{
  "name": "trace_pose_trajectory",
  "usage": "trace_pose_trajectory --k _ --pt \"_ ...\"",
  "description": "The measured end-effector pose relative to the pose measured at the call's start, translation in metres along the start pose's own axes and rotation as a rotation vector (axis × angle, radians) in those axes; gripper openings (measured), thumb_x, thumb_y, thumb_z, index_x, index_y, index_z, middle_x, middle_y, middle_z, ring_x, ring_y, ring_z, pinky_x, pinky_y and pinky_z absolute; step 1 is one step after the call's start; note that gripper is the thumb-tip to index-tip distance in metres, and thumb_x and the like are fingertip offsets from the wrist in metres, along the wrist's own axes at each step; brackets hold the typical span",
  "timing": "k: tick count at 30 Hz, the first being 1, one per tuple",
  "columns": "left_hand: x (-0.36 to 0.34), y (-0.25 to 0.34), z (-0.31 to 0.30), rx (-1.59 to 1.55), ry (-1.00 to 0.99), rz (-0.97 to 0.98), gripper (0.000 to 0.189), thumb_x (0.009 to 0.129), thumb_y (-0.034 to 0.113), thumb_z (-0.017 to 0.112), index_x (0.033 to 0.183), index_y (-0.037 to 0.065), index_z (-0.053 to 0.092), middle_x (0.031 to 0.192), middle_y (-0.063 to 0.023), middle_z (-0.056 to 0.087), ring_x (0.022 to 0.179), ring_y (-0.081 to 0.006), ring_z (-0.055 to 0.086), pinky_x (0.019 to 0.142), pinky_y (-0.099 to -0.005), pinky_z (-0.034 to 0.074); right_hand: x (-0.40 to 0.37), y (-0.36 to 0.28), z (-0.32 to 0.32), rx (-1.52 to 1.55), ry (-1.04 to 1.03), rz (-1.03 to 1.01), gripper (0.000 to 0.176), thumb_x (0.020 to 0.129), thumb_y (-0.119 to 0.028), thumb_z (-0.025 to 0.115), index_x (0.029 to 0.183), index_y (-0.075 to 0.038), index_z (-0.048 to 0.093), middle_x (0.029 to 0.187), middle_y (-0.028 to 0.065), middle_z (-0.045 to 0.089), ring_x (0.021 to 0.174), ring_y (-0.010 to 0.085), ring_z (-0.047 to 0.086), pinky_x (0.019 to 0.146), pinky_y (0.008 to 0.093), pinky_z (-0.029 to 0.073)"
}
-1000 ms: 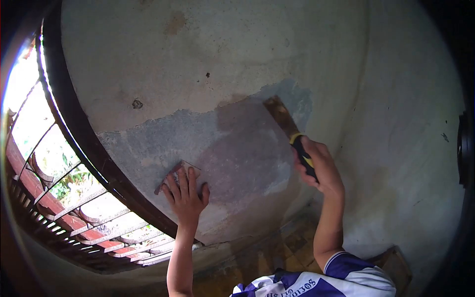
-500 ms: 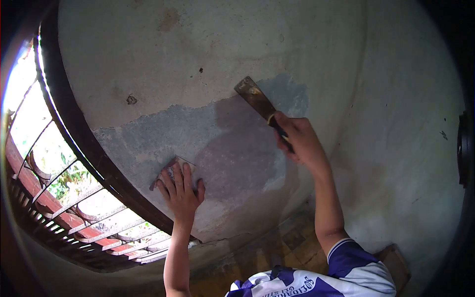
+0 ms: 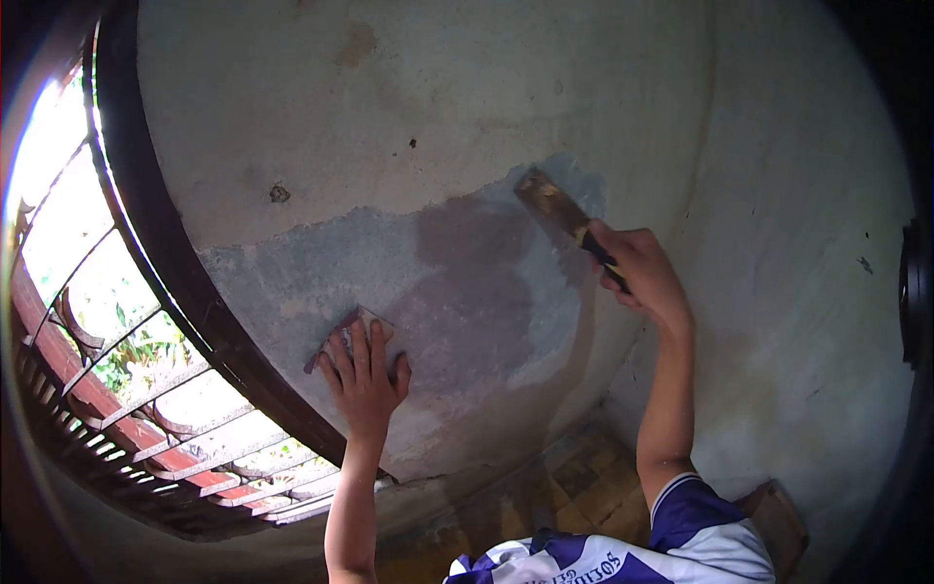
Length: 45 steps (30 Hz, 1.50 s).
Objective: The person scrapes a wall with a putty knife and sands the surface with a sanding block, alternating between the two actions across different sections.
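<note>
My right hand (image 3: 642,271) is closed round the dark handle of a putty knife (image 3: 555,202). Its worn, stained blade points up and left over the upper right part of a bare grey patch (image 3: 360,258) on the wall. Lower down on the left, my left hand (image 3: 368,375) lies with fingers stretched out over a piece of sandpaper (image 3: 375,319) against the same patch. The sandpaper's reddish-brown edge and pale back show around the fingers; the rest is hidden beneath them.
A barred window (image 3: 146,389) with a dark frame (image 3: 209,316) curves along the left, bright outside. Pale wall (image 3: 467,88) surrounds the grey patch, and another wall (image 3: 778,243) meets it at right. Brownish floor tiles (image 3: 584,487) show below. A dark round object (image 3: 913,292) is at far right.
The putty knife and my right hand have moved right and slightly down across the grey patch. My left hand stays at about the same spot on the wall, while the whole view has shifted slightly.
</note>
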<state>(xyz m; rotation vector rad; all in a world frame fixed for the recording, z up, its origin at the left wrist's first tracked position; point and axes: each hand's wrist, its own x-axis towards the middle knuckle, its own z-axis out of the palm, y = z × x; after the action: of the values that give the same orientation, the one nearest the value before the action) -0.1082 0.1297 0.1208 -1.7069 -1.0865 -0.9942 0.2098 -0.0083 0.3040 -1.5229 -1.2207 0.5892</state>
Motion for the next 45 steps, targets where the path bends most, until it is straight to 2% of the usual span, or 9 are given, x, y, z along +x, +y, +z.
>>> trace_pose_trajectory --k 3,12,20,24,30,33,36,39,45 --pt "-0.005 0.000 -0.001 -0.015 0.004 0.021 0.061 0.091 0.044 0.050 0.143 0.012 0.044 0.152 -0.0132 0.035 0.137 -0.0419 0.034 0.110 -0.0594 0.025 0.001 -0.008 0.013 -0.030 -0.016 -0.021 0.061 0.095 -0.055 0.050 0.064 -0.004 0.056 0.047 -0.0014 0.044 0.035 0.0065 0.039 0.033 0.0241 0.027" --pt "-0.001 0.002 -0.001 -0.043 0.002 0.028 0.064 0.089 0.038 0.054 0.144 0.008 0.041 0.152 -0.0192 0.033 0.139 -0.0469 0.028 0.110 -0.0629 0.022 -0.012 0.008 0.036 0.333 -0.172 0.005 0.038 0.100 -0.041 0.048 0.090 -0.004 0.055 0.059 0.0007 0.050 0.034 0.0039 0.035 0.030 0.0217 0.024" --pt "-0.001 0.002 -0.001 -0.033 0.013 0.029 0.067 0.088 0.037 0.055 0.145 0.006 0.038 0.151 -0.0209 0.033 0.139 -0.0486 0.028 0.110 -0.0642 0.020 -0.010 0.014 0.028 0.299 -0.090 -0.006 0.045 0.097 -0.045 0.052 0.086 -0.002 0.059 0.054 -0.0002 0.048 0.035 0.0031 0.036 0.031 0.0206 0.023" --pt "0.004 0.001 0.002 0.007 0.036 0.007 0.064 0.090 0.044 0.049 0.144 0.012 0.043 0.152 -0.0151 0.036 0.137 -0.0437 0.034 0.110 -0.0598 0.025 -0.009 0.015 0.019 0.215 -0.021 -0.038 0.049 0.096 -0.049 0.055 0.084 -0.001 0.061 0.052 -0.0009 0.048 0.036 0.0030 0.036 0.031 0.0204 0.023" --pt "-0.004 0.003 -0.001 -0.010 0.021 0.008 0.064 0.090 0.045 0.048 0.144 0.011 0.043 0.152 -0.0155 0.035 0.137 -0.0441 0.033 0.109 -0.0618 0.024 0.004 0.013 0.035 0.256 -0.110 0.031 0.048 0.096 -0.047 0.055 0.081 -0.002 0.059 0.052 0.0008 0.048 0.034 0.0036 0.036 0.030 0.0207 0.023" --pt "0.000 0.001 0.001 -0.004 0.002 0.007 0.064 0.091 0.044 0.048 0.144 0.009 0.042 0.152 -0.0173 0.034 0.138 -0.0457 0.031 0.110 -0.0630 0.022 -0.015 0.015 0.038 0.232 0.047 -0.026 0.048 0.096 -0.048 0.054 0.078 -0.003 0.056 0.052 0.0004 0.047 0.034 0.0036 0.036 0.031 0.0210 0.023" --pt "-0.003 -0.001 -0.001 -0.009 -0.019 0.034 0.064 0.090 0.041 0.050 0.143 0.005 0.041 0.152 -0.0215 0.031 0.140 -0.0488 0.025 0.110 -0.0647 0.019 -0.027 0.024 0.021 0.267 -0.088 0.055 0.048 0.096 -0.049 0.053 0.077 -0.005 0.054 0.053 -0.0002 0.047 0.036 0.0037 0.037 0.031 0.0212 0.023" --pt "-0.005 0.001 0.000 -0.019 -0.006 0.045 0.063 0.090 0.041 0.051 0.142 0.006 0.043 0.152 -0.0213 0.032 0.139 -0.0489 0.025 0.110 -0.0643 0.019 -0.002 0.000 0.056 0.276 -0.192 -0.039 0.046 0.097 -0.048 0.052 0.079 -0.005 0.053 0.054 -0.0003 0.047 0.036 0.0040 0.037 0.031 0.0212 0.023" --pt "-0.005 -0.001 0.001 -0.028 -0.010 0.040 0.065 0.088 0.042 0.053 0.143 0.008 0.041 0.152 -0.0195 0.033 0.138 -0.0481 0.028 0.110 -0.0637 0.021 -0.048 0.014 0.040 0.459 -0.176 0.038 0.040 0.100 -0.043 0.048 0.087 -0.005 0.053 0.059 0.0004 0.048 0.036 0.0038 0.037 0.031 0.0214 0.024"
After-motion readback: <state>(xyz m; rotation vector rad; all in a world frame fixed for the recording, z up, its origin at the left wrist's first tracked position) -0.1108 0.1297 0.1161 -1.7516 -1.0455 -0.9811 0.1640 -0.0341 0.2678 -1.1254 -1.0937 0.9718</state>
